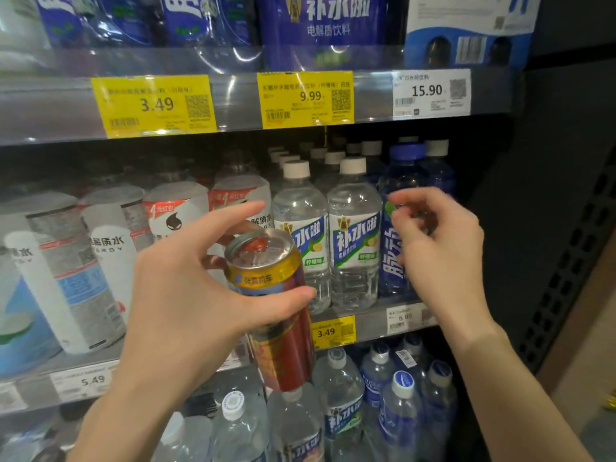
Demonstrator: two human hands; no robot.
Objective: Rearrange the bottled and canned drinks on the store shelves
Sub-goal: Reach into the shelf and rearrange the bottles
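Up front, left hand wrapped round a red-and-gold drink can, thumb laid across the can's front below the gold band, index finger stretched out straight above the silver lid, remaining fingers curled behind; can tilted, top leaning toward the camera, held in mid-air before the middle shelf edge rather than standing on it; just right of it, right hand raised in front of a blue-capped blue bottle, fingers loosely curled and slightly blurred, fingertips near the bottle's label, contact impossible to tell, nothing gripped; between can and blue bottle, two clear white-capped electrolyte bottles upright side by side on the middle shelf, more white caps in rows behind; further left on the same shelf, white-sleeved electrolyte water bottles leaning in the wide-angle view; on the shelf rail above, yellow price tags reading 3.49 and 9.99, plus a white tag reading 15.90; above those, blue shrink-wrapped multipacks; down below, clear and blue-labelled bottles crowded on the lower shelf.
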